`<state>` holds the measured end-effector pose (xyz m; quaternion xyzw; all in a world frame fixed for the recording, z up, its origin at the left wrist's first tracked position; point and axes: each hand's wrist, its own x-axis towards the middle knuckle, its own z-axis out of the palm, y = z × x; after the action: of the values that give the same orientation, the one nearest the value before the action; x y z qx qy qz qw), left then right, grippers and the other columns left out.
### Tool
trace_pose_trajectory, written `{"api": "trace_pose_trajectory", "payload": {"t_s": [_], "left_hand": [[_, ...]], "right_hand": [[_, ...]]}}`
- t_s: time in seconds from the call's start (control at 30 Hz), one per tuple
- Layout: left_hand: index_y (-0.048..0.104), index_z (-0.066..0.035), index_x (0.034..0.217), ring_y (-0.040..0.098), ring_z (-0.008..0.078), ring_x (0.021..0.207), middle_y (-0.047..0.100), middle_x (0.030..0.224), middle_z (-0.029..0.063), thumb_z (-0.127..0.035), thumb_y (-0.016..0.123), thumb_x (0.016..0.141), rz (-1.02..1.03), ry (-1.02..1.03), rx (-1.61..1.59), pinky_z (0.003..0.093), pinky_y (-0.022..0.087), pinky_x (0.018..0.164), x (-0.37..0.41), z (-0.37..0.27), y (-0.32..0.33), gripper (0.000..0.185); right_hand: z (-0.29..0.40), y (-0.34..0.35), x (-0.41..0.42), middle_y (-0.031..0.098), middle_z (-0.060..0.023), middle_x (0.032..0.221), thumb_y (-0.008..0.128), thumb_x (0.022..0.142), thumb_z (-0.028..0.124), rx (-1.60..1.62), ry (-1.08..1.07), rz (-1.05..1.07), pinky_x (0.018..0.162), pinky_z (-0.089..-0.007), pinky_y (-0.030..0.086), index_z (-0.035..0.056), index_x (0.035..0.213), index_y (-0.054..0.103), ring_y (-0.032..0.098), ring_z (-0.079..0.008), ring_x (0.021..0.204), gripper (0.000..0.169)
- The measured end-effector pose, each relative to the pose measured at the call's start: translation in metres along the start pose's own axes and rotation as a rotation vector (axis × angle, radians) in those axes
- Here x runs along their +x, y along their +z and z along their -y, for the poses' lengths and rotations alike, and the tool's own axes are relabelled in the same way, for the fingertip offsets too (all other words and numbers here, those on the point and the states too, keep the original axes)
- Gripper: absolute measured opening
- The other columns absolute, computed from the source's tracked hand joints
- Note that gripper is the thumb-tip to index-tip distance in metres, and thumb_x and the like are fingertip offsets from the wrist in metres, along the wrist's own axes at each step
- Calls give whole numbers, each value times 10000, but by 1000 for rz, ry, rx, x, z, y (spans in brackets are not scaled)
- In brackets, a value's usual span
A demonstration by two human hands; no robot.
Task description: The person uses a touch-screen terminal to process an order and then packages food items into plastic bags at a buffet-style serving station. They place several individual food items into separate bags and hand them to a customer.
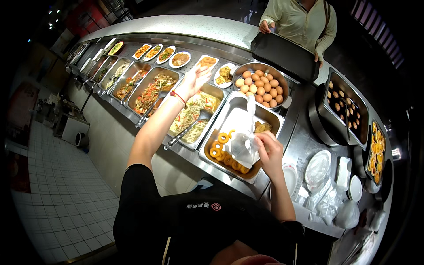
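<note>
My left hand is stretched forward with nothing in it, a red cord on the wrist. Its fingertips reach a small white dish of ring-shaped fried food; whether they touch it I cannot tell. Between thumb and fingers, my right hand pinches a clear plastic bag. The bag hangs over a rectangular steel pan. Golden fried rings lie in the pan's near part, and a browned fried piece is by my right fingers. The bag's contents, if any, cannot be made out.
Steel pans of shredded vegetables and stir-fry run leftward, with serving spoons. A round pot of brown eggs stands ahead. Across the counter a person holds a black tray. Plastic bags and egg tarts are right.
</note>
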<state>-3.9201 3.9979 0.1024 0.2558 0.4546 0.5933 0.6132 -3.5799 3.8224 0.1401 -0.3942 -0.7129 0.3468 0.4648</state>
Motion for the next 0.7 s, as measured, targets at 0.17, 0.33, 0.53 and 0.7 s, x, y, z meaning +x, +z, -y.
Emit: {"api": "trace_pose_trajectory", "payload": {"t_s": [0.17, 0.33, 0.53, 0.7], "left_hand": [[153, 69, 1486, 142, 367, 1472, 125, 1581, 251, -410, 481, 962, -364, -60, -154, 477, 196, 1180, 164, 4, -95, 783], [81, 71, 1503, 138, 383, 1466, 68, 1588, 258, -433, 449, 973, -349, -186, -216, 463, 172, 1183, 205, 8, -136, 819], [391, 74, 1387, 533, 330, 1238, 481, 1381, 249, -323, 425, 1023, 119, -199, -215, 420, 452, 1056, 111, -30, -123, 540], [479, 83, 1276, 576, 316, 1185, 560, 1278, 244, -265, 410, 1031, 356, -163, -56, 419, 484, 1019, -15, -73, -124, 431]], "right_hand": [[-14, 3, 24, 606, -88, 803, 601, 910, 49, -71, 116, -161, 670, -258, 431, -66, 906, 641, 555, -154, 729, 122], [-36, 7, 71, 576, -43, 796, 566, 928, 48, -192, 172, -239, 702, -231, 410, -64, 925, 630, 529, -114, 750, 129], [-122, -28, 186, 635, -12, 780, 580, 950, 132, -256, 243, -423, 662, -220, 437, -38, 984, 665, 540, -75, 720, 193], [-253, -102, 287, 712, -125, 821, 594, 946, 256, -643, 266, -546, 715, -327, 505, 23, 1022, 710, 666, -182, 754, 271]]}}
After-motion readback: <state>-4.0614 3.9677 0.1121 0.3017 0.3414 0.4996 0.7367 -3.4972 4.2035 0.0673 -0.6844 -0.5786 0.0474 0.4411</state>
